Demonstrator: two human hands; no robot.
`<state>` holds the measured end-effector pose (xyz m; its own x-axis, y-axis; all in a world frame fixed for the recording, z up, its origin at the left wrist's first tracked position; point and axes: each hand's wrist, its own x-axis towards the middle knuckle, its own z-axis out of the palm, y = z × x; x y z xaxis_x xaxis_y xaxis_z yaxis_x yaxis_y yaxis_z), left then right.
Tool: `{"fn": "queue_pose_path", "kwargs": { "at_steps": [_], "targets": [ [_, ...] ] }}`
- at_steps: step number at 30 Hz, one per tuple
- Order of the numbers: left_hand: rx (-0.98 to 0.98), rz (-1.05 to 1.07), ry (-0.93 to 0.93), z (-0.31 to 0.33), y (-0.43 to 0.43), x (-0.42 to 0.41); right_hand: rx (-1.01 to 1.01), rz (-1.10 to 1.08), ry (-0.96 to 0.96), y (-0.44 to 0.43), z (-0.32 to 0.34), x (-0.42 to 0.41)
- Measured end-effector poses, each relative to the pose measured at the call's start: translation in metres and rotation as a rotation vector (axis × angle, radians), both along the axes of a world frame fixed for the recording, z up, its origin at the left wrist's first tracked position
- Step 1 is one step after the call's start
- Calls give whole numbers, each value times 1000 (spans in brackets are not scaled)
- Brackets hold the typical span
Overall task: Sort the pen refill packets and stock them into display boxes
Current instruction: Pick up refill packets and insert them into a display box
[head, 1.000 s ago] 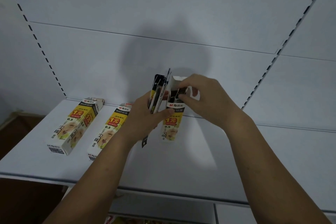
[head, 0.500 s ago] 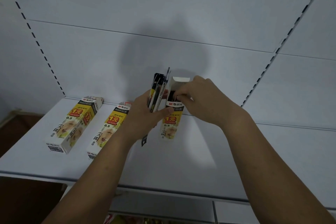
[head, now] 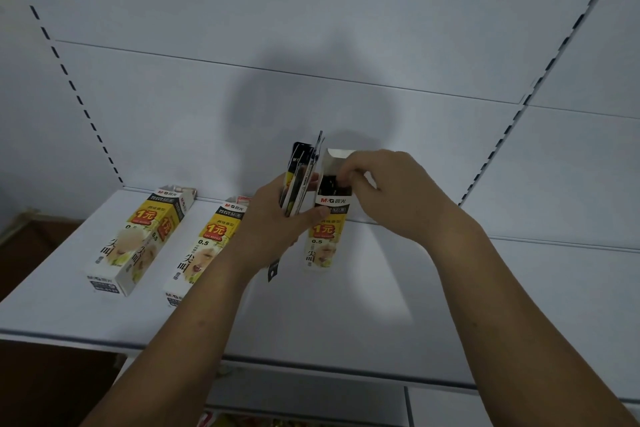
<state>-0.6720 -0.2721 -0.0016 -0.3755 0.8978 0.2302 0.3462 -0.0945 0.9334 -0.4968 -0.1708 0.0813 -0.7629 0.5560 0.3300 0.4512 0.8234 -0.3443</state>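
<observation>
White shop shelving fills the view: a flat shelf (head: 381, 305) under a plain back panel (head: 311, 10). Near the shelf's middle a display box (head: 325, 236) stands upright, its top flap open and its yellow front toward the camera. Dark packets (head: 332, 182) show in its mouth, but their number is hard to make out. The right hand (head: 388, 191) covers the box's upper right corner, with thumb and forefinger bent together, pinching the tops of those packets. Just to the left, the left hand (head: 277, 222) curls round a bundle of refill packets (head: 299, 177) held on end, its thumb reaching across to touch the box front. The hand hides the bundle's middle, and one dark end pokes out below the wrist. Further left a second display box (head: 204, 246) lies flat, its near end cut off by the left forearm. A third display box (head: 138, 239) lies apart beyond it. Slotted uprights (head: 79, 100) run up the panel on both sides. Brown cardboard (head: 31, 246) shows at the left edge, and colourful packaging (head: 242, 422) is cropped at the bottom.
</observation>
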Motion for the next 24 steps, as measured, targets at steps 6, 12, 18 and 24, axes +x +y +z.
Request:
{"fn": "queue_pose_path", "kwargs": {
  "at_steps": [6,12,18,24],
  "targets": [
    [2,-4,-1,1,1,0,48,70,-243,-13,-7,-3],
    [5,6,-2,0,3,-1,-30,60,-63,-18,-2,6],
    [15,14,3,0,2,0,-4,18,-265,-33,-7,8],
    [21,10,13,-2,0,-1,-25,37,-201,-27,-11,11]
  ]
}}
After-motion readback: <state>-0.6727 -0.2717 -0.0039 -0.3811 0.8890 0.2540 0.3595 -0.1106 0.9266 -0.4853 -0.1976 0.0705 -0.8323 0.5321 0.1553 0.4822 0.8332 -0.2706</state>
